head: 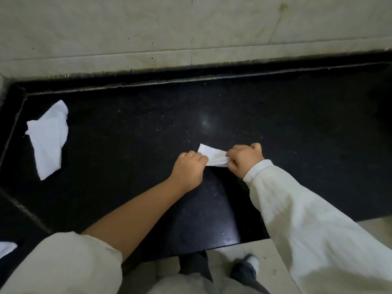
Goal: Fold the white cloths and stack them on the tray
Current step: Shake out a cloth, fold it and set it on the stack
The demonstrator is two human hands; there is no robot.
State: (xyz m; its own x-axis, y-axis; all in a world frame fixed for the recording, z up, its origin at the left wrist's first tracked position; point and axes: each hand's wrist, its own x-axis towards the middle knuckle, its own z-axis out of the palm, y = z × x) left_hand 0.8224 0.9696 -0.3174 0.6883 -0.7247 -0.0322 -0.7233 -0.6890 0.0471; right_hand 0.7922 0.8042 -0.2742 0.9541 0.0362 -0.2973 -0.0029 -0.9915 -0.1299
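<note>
Left hand and right hand both have fingers curled, pinching opposite ends of a small folded white cloth held between them just over the middle of the black worktop; cannot tell if the cloth touches the surface. A second white cloth lies crumpled and unfolded at the worktop's far left, well apart from the hands. A scrap of white shows at the lower left edge, too cropped to identify.
</note>
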